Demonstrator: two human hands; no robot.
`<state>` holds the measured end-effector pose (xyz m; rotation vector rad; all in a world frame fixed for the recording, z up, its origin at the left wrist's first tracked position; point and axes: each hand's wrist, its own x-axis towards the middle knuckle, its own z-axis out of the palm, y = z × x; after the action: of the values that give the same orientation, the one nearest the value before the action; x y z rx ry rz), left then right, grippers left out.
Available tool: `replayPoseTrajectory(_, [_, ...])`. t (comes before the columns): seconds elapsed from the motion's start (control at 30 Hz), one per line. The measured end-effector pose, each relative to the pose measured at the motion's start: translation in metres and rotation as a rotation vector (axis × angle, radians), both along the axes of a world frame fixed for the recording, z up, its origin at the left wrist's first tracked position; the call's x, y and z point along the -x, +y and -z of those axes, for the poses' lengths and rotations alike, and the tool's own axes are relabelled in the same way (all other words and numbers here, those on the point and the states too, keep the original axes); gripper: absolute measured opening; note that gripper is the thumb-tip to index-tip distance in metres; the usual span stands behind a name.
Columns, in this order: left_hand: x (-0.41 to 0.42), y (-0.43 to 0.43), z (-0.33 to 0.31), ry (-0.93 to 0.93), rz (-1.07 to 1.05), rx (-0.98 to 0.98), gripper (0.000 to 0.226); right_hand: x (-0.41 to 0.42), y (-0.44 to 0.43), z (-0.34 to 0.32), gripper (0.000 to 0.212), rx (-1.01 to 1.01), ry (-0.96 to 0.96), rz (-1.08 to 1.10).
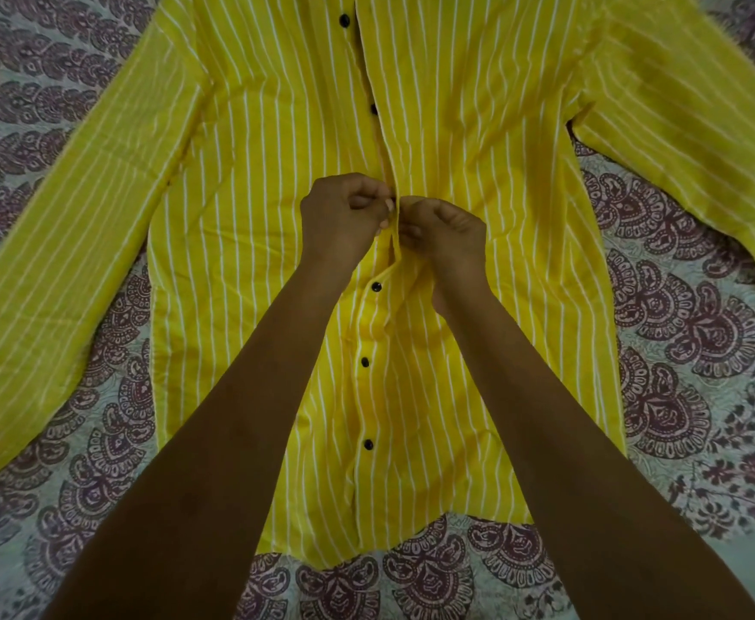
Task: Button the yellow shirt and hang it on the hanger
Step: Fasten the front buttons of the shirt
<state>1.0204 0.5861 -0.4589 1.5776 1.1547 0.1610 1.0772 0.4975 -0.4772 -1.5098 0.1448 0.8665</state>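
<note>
**On the bed, two hands meet at a shirt front**

On a pale bedspread printed with dense purple paisley, a thin, lightly creased yellow shirt with fine white stripes lies flat, front up. Its sleeves are spread to left and right. Small round glossy black buttons run down its middle. At mid-front the left hand and right hand, fingers curled, pinch the two front edges together. Whatever sits between the fingertips is hidden. The collar is cut off at the far edge, and both cuffs run out of view.
</note>
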Motion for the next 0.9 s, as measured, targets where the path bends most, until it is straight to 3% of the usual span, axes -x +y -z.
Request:
replayPoseTrajectory(0.27, [0.0,-0.002,-0.005,-0.055,-0.164,0.273,0.007,0.01,0.006,0.006,0.006,0.244,-0.527,-0.091])
replayPoseTrajectory(0.43, [0.001,-0.002,-0.006,-0.118,-0.236,0.434,0.006,0.019,0.006,0.012,0.015,0.29,-0.728,-0.149])
replayPoseTrajectory(0.6, [-0.005,0.0,-0.004,-0.069,-0.299,0.524,0.006,0.025,0.005,0.014,0.013,0.288,-0.751,-0.11])
replayPoseTrajectory(0.9, [0.0,0.002,0.007,-0.034,-0.267,0.374,0.005,0.028,0.011,0.014,0.012,0.283,-0.69,-0.085])
